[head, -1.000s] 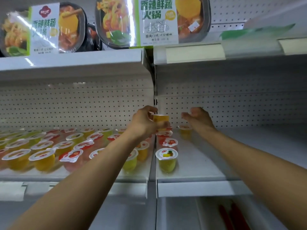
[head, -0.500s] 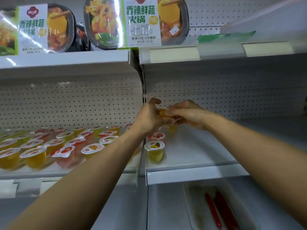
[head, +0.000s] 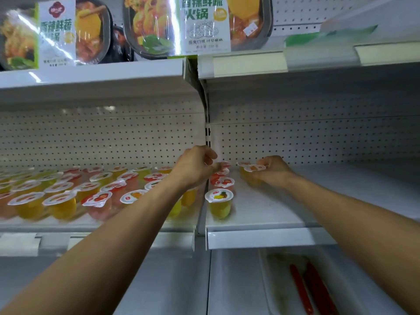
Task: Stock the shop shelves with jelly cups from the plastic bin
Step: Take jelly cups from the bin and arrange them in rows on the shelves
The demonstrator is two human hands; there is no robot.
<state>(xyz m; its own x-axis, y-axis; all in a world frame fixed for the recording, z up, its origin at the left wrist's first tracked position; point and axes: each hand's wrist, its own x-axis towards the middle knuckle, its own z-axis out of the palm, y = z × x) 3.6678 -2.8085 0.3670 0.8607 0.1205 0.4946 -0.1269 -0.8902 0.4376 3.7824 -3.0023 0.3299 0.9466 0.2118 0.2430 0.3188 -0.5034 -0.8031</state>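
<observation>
Both my arms reach into the white middle shelf [head: 261, 226]. My right hand [head: 273, 170] grips a yellow jelly cup [head: 253, 176] with a white lid, held low at the back of the right shelf section, beside another yellow cup [head: 242, 165] that stands there. My left hand [head: 196, 167] hovers at the divider with its fingers loosely curled and nothing in them, just left of a short column of cups: red ones [head: 223, 182] behind and a yellow cup [head: 219, 203] in front. The plastic bin is out of view.
Several rows of red and yellow jelly cups [head: 61, 201] fill the left shelf section. Hot-pot meal boxes [head: 204, 23] stand on the shelf above. A white tray with red sausages [head: 303, 289] lies on the shelf below. A perforated back panel [head: 318, 144] closes the rear.
The yellow cup went from my left hand into my right. The hands drew apart and my right hand carried the cup down to the right, beside the back cup.
</observation>
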